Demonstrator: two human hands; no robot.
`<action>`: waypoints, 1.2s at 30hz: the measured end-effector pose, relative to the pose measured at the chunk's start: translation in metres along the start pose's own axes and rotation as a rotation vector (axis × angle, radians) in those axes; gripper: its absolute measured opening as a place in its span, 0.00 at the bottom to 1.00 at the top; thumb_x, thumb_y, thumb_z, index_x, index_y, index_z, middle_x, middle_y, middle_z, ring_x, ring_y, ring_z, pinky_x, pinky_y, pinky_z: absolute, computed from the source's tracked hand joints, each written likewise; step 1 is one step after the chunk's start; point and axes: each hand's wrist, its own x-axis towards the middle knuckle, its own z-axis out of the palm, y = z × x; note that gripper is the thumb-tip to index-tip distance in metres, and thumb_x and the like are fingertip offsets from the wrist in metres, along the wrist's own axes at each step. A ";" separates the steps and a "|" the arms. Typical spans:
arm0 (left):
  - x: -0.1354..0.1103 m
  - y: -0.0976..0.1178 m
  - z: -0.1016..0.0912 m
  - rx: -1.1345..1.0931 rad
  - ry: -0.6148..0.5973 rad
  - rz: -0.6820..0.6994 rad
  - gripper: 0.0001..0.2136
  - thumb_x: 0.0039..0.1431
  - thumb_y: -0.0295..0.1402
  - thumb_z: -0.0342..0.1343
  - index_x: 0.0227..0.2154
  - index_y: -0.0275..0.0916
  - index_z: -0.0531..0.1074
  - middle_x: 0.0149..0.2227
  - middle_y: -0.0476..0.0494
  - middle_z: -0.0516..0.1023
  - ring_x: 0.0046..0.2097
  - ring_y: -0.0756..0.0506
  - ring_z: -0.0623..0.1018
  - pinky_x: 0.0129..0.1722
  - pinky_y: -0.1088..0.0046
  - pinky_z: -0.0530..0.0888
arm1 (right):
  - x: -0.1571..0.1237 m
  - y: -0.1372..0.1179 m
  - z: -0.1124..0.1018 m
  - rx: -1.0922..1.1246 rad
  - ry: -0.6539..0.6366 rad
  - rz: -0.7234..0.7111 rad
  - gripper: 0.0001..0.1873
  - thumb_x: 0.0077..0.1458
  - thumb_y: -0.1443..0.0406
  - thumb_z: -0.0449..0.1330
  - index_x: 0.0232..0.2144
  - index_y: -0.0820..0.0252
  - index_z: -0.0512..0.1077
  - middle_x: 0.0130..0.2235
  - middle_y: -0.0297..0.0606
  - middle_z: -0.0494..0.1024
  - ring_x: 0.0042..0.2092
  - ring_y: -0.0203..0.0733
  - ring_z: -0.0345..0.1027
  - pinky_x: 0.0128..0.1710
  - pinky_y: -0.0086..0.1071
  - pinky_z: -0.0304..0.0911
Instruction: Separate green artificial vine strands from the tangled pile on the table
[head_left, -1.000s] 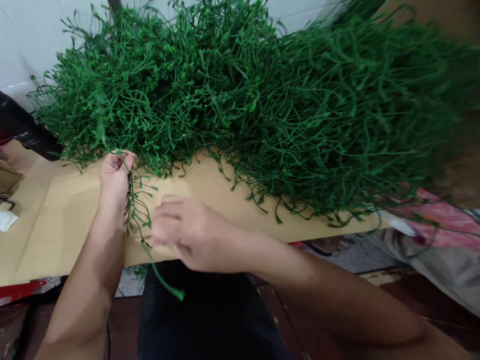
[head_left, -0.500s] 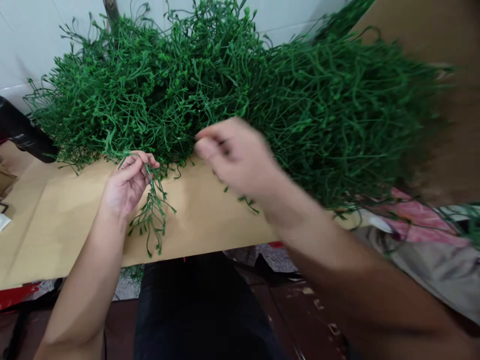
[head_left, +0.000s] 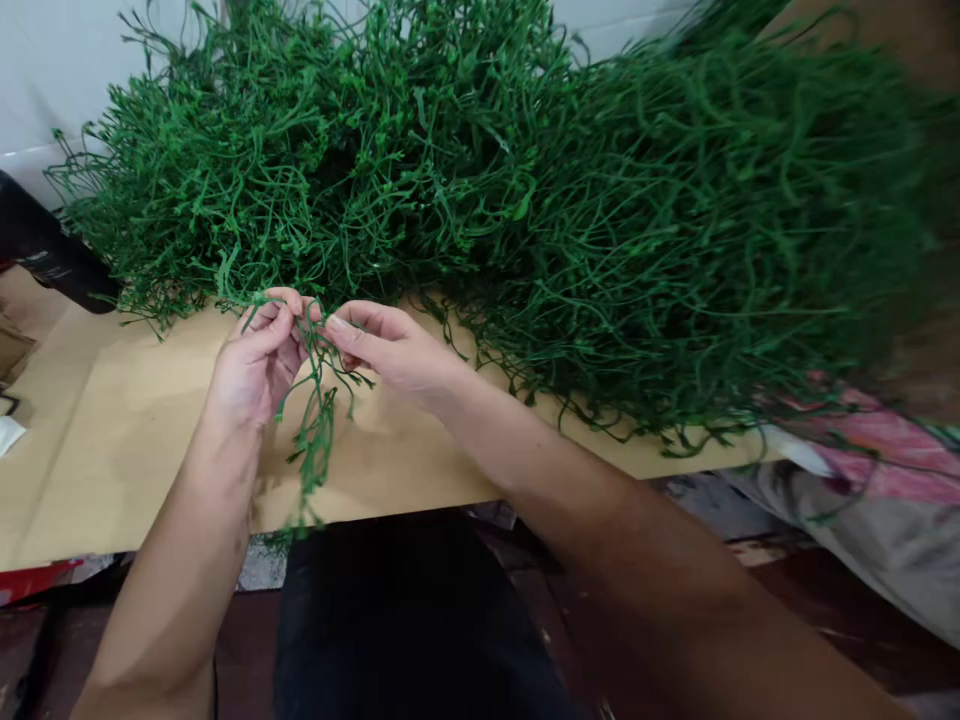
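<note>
Pinched between the thumb and fingers of my left hand is a green artificial plant sprig, its thin branches hanging down over the board. My right hand has come up beside it, thumb and fingertips closed at the upper part of the same sprig. The fingertips of both hands are almost touching. Behind them spreads a large heap of the same green artificial stems, with small buds at their tips. What exactly the right fingertips grip is partly hidden.
Under the heap lies a tan cardboard surface. A black cylinder-shaped object leans at the left edge. Brown cardboard stands at the far right, above pink material and grey cloth. White tiles form the wall behind.
My right hand has moved left and slightly down from in front of the heap to meet my left hand at the sprig. The left hand has stayed nearly in place, still pinching.
</note>
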 end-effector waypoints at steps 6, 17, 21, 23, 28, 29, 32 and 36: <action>-0.003 -0.004 0.003 0.006 0.068 -0.016 0.06 0.57 0.24 0.49 0.26 0.38 0.68 0.26 0.52 0.69 0.26 0.55 0.70 0.30 0.79 0.70 | 0.000 0.000 0.002 0.100 0.059 0.059 0.20 0.52 0.52 0.57 0.22 0.62 0.61 0.19 0.25 0.56 0.20 0.23 0.46 0.18 0.23 0.45; -0.003 -0.017 0.010 0.195 -0.001 -0.097 0.07 0.50 0.33 0.60 0.27 0.37 0.68 0.27 0.52 0.69 0.28 0.55 0.70 0.28 0.81 0.68 | 0.005 -0.002 0.005 0.151 0.274 0.134 0.17 0.59 0.73 0.49 0.19 0.62 0.55 0.14 0.21 0.53 0.16 0.21 0.46 0.17 0.20 0.44; 0.000 -0.021 0.012 0.238 0.011 -0.110 0.07 0.51 0.32 0.58 0.24 0.36 0.67 0.24 0.53 0.67 0.26 0.55 0.67 0.26 0.81 0.66 | 0.003 -0.003 0.005 0.071 0.263 0.149 0.18 0.58 0.75 0.49 0.17 0.62 0.55 0.13 0.21 0.53 0.17 0.22 0.46 0.18 0.21 0.44; 0.001 -0.021 0.012 0.268 0.006 -0.137 0.08 0.52 0.32 0.57 0.22 0.35 0.66 0.21 0.53 0.65 0.24 0.55 0.65 0.23 0.81 0.64 | 0.003 -0.002 0.003 0.028 0.285 0.116 0.19 0.57 0.74 0.51 0.15 0.63 0.55 0.14 0.22 0.52 0.17 0.21 0.45 0.18 0.21 0.44; 0.000 -0.016 0.012 0.332 -0.080 -0.222 0.10 0.51 0.35 0.58 0.22 0.35 0.68 0.19 0.53 0.64 0.22 0.56 0.62 0.20 0.80 0.58 | 0.003 0.003 -0.002 0.016 0.283 0.031 0.20 0.55 0.67 0.55 0.14 0.63 0.56 0.14 0.22 0.53 0.18 0.21 0.45 0.18 0.21 0.45; -0.001 -0.015 0.012 0.346 -0.116 -0.233 0.10 0.50 0.36 0.58 0.22 0.35 0.68 0.19 0.53 0.64 0.22 0.56 0.62 0.20 0.80 0.57 | 0.003 0.003 -0.002 0.010 0.284 0.030 0.20 0.55 0.65 0.56 0.14 0.63 0.56 0.14 0.23 0.54 0.18 0.21 0.45 0.18 0.22 0.45; -0.003 -0.014 0.012 0.377 -0.200 -0.237 0.11 0.50 0.38 0.58 0.21 0.35 0.68 0.18 0.53 0.64 0.21 0.55 0.61 0.19 0.79 0.57 | 0.002 0.004 -0.004 -0.048 0.292 0.019 0.21 0.52 0.61 0.59 0.14 0.63 0.57 0.13 0.23 0.57 0.17 0.21 0.46 0.18 0.22 0.46; -0.004 -0.018 0.011 0.400 -0.206 -0.179 0.13 0.52 0.40 0.57 0.21 0.36 0.67 0.19 0.53 0.62 0.21 0.55 0.60 0.20 0.78 0.57 | 0.005 0.006 -0.006 -0.095 0.265 -0.009 0.22 0.52 0.61 0.59 0.13 0.64 0.59 0.13 0.27 0.63 0.18 0.23 0.54 0.22 0.21 0.53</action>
